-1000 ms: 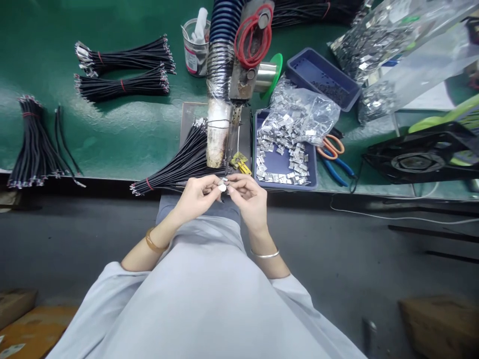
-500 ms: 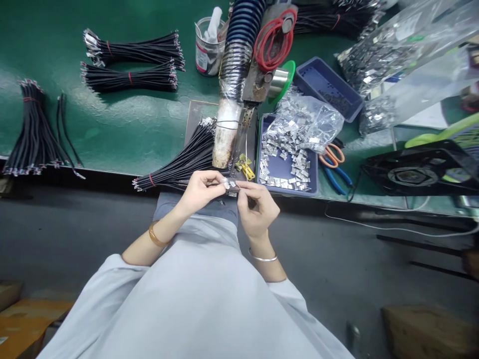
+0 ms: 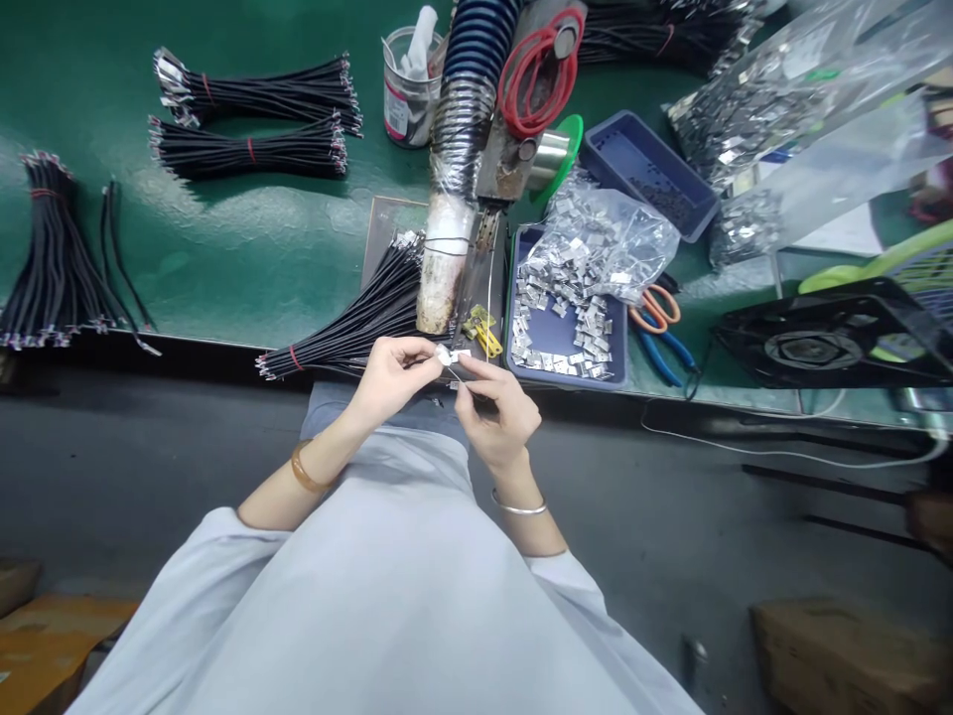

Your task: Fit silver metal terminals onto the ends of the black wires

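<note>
At the bench's front edge, my left hand (image 3: 397, 384) pinches a small silvery metal connector (image 3: 460, 355) between thumb and forefinger; a whitish patch shows at its fingertips. My right hand (image 3: 500, 412) is closed in a pinch just to the right, its forefinger close to the connector. A thin line like a wire runs between the two hands, but what the right fingertips hold is too small to tell. Behind my left hand lies a bundle of black cables (image 3: 353, 323) tied with a red band. A yellow clip-like piece (image 3: 482, 331) sits just beyond the fingertips.
A taped hose (image 3: 449, 214) hangs over the work spot. On the right stand a blue tray (image 3: 619, 343) of metal connectors, orange-and-blue pliers (image 3: 661, 333) and a black fan (image 3: 826, 338). More cable bundles (image 3: 253, 149) lie left, near a plastic cup (image 3: 409, 94).
My right hand has tilted slightly and its fingertips have moved up and left toward the left ones. The whole view has shifted a little. My left hand keeps its pinch.
</note>
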`<action>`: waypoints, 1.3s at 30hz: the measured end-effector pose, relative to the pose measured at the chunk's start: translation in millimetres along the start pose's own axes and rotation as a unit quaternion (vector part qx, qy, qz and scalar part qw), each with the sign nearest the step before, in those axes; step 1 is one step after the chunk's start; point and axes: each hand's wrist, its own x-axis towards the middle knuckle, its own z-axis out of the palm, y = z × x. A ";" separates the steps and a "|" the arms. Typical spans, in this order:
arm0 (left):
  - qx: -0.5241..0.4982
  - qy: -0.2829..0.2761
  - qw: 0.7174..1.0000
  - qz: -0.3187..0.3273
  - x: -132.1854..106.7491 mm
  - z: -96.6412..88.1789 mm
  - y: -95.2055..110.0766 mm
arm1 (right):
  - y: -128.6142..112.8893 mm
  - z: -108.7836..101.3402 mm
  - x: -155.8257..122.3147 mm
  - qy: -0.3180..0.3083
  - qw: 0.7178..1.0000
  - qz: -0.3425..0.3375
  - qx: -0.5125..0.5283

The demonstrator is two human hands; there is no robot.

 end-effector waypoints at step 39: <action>0.047 0.116 0.992 0.024 -5.0 17.6 7.7 | -1.9 2.4 21.8 -0.004 0.999 0.034 -0.015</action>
